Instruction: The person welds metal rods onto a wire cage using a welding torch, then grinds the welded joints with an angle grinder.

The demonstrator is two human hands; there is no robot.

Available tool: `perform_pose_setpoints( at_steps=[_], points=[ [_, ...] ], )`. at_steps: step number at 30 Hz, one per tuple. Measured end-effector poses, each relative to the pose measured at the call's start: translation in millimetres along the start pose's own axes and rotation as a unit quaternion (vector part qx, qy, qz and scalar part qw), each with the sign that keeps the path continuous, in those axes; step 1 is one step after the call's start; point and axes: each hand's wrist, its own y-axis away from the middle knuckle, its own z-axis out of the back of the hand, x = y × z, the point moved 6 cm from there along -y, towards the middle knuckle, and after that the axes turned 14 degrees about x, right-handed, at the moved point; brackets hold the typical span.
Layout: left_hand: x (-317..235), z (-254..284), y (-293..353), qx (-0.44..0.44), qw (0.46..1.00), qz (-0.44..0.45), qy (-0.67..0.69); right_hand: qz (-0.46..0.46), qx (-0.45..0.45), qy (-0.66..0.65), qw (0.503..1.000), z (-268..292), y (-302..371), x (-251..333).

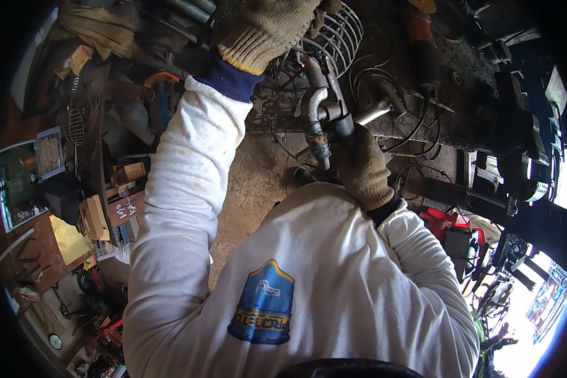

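Only the head view to go on here, folks, so this is what we've got.

Our right hand, in a knit work glove, sits just right of centre and looks closed around the dark lower end of the grey metal piece. That piece is in the upper middle of the frame: a bent tube beside a straighter bar, with a rough, ridged-looking end hanging down left of the glove. Our left hand is up at the top edge, gloved too, right beside the curved bars of a wire cage. Its fingers are mostly hidden or out of frame, so we can't tell whether they're gripping the bars or how wide they are.

Progress-wise, we'd call it mid-job: the metal piece is in hand, up close to the cage, and hasn't been set down. Whether its parts are properly joined, or whether it's fixed to the cage at all, we honestly can't tell; it's too dark and cluttered up there. So nothing we'd tick off as finished.

The orange and dark power tool, maybe a grinder, lies upper right on the dark bench, with neither hand on it.
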Motion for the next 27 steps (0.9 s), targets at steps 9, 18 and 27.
perform_pose_setpoints(
  at_steps=[9,18,27],
  points=[
    [2.4,0.3,-1.3,0.019,0.999,-0.021,0.038,0.136,-0.064,-0.085,0.985,-1.6,5.9,-16.7],
    [8.3,17.4,6.0,0.008,0.997,-0.02,-0.07,0.05,0.054,-0.597,0.798,23.3,11.8,-50.9],
    [-5.1,0.8,0.4,0.012,0.996,0.011,-0.092,0.14,0.081,-0.6,0.783,44.1,19.8,-69.4]
  ],
)
